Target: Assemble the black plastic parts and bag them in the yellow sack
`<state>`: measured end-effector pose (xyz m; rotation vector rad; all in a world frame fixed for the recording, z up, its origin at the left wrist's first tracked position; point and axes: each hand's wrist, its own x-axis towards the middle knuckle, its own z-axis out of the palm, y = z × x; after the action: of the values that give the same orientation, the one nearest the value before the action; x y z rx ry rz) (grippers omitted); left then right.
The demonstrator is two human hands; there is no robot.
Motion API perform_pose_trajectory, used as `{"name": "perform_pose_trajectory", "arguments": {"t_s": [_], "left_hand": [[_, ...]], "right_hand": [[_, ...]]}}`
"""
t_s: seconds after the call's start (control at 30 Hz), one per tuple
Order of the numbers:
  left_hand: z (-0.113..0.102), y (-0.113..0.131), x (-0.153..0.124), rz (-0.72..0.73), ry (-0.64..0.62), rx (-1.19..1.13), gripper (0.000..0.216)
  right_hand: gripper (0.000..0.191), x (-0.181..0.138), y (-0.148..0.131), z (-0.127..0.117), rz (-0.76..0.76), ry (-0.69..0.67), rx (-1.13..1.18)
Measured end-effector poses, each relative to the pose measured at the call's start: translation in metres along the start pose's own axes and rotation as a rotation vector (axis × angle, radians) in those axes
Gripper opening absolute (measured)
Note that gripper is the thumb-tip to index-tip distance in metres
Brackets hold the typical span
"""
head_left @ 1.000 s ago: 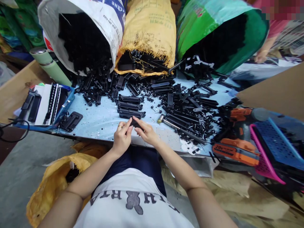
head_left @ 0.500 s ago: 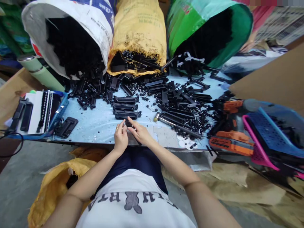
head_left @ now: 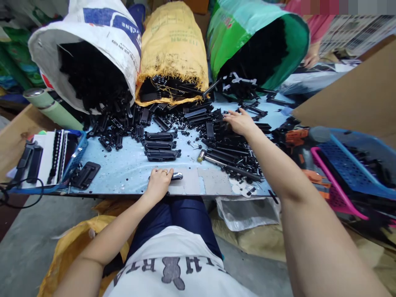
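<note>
A blue-topped table (head_left: 119,175) bears the day's stock, with a white sack (head_left: 102,33), a yellow sack (head_left: 176,41) and a green sack (head_left: 235,33) laid along its back edge, mouths facing the person, apparently so their contents spill within reach. A black pile (head_left: 216,142) spreads from the green sack's mouth toward the front right corner. At the right end lies a drill (head_left: 297,138), likely parked there to stay handy. A hammer (head_left: 229,166) slants along the pile's front, and a row of bars (head_left: 161,145) sits near mid-table, seemingly lined up to keep them apart from the loose pieces. The right hand (head_left: 239,121) stretches over the pile, fingers partly spread; whether they pinch anything cannot be told. The left hand (head_left: 159,183) curls over a slim part (head_left: 177,176) at the front edge, gripping it above cardboard (head_left: 213,181), one end poking out.
</note>
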<state>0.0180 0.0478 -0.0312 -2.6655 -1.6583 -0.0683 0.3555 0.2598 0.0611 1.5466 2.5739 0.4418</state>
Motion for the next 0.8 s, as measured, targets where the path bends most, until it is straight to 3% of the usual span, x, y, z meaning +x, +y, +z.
{"name": "perform_pose_trajectory", "arguments": {"t_s": [0.1, 0.13, 0.23, 0.33, 0.5, 0.8], "left_hand": [[0.003, 0.0, 0.0, -0.024, -0.032, -0.077, 0.036], [0.004, -0.001, 0.001, 0.013, -0.043, -0.121, 0.036], [0.006, -0.003, 0.006, 0.131, -0.067, -0.23, 0.034], [0.006, -0.004, 0.01, 0.16, -0.082, -0.281, 0.034], [0.002, -0.004, 0.009, 0.144, -0.122, -0.318, 0.039], [-0.003, -0.001, 0.009, 0.111, -0.118, -0.35, 0.04]], "right_hand": [[0.029, -0.026, -0.049, -0.016, -0.085, 0.156, 0.017], [0.027, -0.04, -0.073, -0.021, -0.159, 0.117, 0.042], [0.037, -0.086, -0.142, -0.024, -0.442, -0.182, 0.178], [0.044, -0.118, -0.186, -0.007, -0.533, -0.223, 0.241], [0.048, -0.132, -0.201, 0.018, -0.484, -0.163, 0.274], [0.045, -0.136, -0.213, 0.016, -0.308, -0.197, 0.275]]}}
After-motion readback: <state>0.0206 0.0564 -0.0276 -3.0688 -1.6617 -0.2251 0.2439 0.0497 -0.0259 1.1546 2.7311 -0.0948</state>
